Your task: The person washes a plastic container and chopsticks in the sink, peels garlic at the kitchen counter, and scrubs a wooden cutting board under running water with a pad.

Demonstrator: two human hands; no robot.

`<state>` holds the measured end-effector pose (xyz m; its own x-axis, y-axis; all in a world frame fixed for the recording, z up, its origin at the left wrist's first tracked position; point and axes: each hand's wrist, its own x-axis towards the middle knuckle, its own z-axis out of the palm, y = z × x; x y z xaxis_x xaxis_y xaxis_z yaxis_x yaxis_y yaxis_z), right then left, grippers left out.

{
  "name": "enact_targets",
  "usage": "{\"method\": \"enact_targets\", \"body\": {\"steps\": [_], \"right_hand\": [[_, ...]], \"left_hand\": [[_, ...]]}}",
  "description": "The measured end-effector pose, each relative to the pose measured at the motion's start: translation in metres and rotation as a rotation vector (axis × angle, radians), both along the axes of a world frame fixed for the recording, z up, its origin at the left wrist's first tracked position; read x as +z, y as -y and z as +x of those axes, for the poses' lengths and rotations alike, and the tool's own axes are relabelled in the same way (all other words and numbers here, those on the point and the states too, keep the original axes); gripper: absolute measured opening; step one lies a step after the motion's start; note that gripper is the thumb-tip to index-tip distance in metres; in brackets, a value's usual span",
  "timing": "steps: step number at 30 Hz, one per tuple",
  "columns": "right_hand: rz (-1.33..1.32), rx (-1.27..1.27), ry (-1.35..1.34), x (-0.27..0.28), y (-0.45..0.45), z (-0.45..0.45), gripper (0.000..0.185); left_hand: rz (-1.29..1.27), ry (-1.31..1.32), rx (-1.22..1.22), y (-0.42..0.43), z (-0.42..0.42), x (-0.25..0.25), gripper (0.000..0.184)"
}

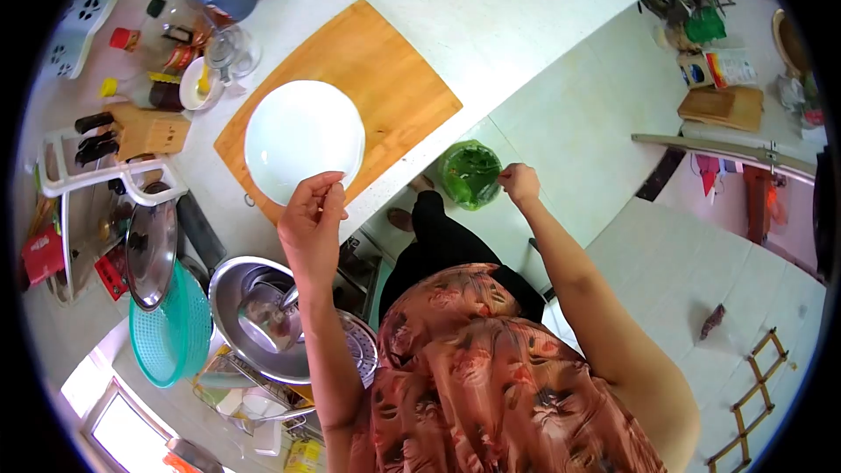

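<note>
Left hand point(313, 215) is by the plate point(300, 136) on the board point(394, 88); its bump could slide the plate. Right hand point(520, 185) is at the bin point(474, 201). Fingers are bent; whether they pinch, I cannot tell.

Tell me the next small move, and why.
Probably bring the right hand away from the green-lined bin toward the white plate. It appears at the bin's edge with nothing clearly visible in its grasp, while the left hand is by the near edge of the plate on the cutting board.
</note>
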<state>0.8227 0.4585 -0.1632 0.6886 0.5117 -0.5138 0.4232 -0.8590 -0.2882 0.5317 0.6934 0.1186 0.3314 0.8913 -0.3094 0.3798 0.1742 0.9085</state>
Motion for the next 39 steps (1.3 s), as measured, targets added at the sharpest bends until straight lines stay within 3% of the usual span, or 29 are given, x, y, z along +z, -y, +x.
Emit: {"method": "enact_targets", "body": {"steps": [2,6,8,12,18,19,22,24,26,27,30,32,35,37,39], "right_hand": [[-0.066,-0.005,0.047,0.056,-0.020,-0.013,0.015],[0.249,0.148,0.039,0.049,-0.018,-0.017,0.022],[0.489,0.172,0.041,0.076,-0.034,-0.025,0.027],[0.552,0.184,-0.050,0.141,-0.088,-0.045,0.027],[0.711,0.273,-0.012,0.146,-0.161,-0.039,0.027],[0.698,0.281,-0.016,0.150,-0.173,-0.039,0.028],[0.665,0.398,0.033,0.134,-0.198,-0.021,0.036],[0.619,0.415,0.031,0.128,-0.213,-0.018,0.041],[0.667,0.425,-0.032,0.126,-0.229,-0.010,0.047],[0.669,0.445,-0.008,0.128,-0.236,-0.008,0.047],[0.671,0.465,0.007,0.126,-0.258,0.008,0.049],[0.556,0.416,-0.178,0.119,-0.272,0.021,0.050],[0.562,0.400,-0.227,0.131,-0.284,0.025,0.051],[0.515,0.416,-0.251,0.134,-0.287,0.029,0.052],[0.534,0.428,-0.278,0.136,-0.288,0.034,0.052]], "left_hand": [[0.032,0.021,0.037,0.000,-0.006,-0.006,0.016],[0.154,-0.043,0.011,0.005,-0.014,-0.030,0.020],[0.239,-0.009,-0.043,0.009,-0.020,-0.042,0.023],[0.184,-0.059,-0.002,0.018,-0.033,-0.052,0.028],[0.378,-0.215,0.280,0.017,-0.051,-0.084,0.057],[0.415,-0.275,0.306,0.013,-0.053,-0.092,0.069],[0.401,-0.342,0.475,-0.009,-0.051,-0.114,0.078],[0.260,-0.464,0.482,-0.029,-0.052,-0.122,0.088],[0.317,-0.495,0.750,-0.046,-0.052,-0.165,0.083],[0.255,-0.388,0.780,-0.059,-0.066,-0.185,0.078],[0.087,-0.044,0.909,-0.090,-0.079,-0.195,0.058],[0.065,-0.159,0.926,-0.097,-0.080,-0.199,0.060],[-0.063,-0.079,0.942,-0.101,-0.078,-0.181,0.060],[0.165,-0.613,0.774,-0.096,-0.090,-0.182,0.054],[0.662,-1.079,0.625,-0.084,-0.091,-0.189,0.038]]}}
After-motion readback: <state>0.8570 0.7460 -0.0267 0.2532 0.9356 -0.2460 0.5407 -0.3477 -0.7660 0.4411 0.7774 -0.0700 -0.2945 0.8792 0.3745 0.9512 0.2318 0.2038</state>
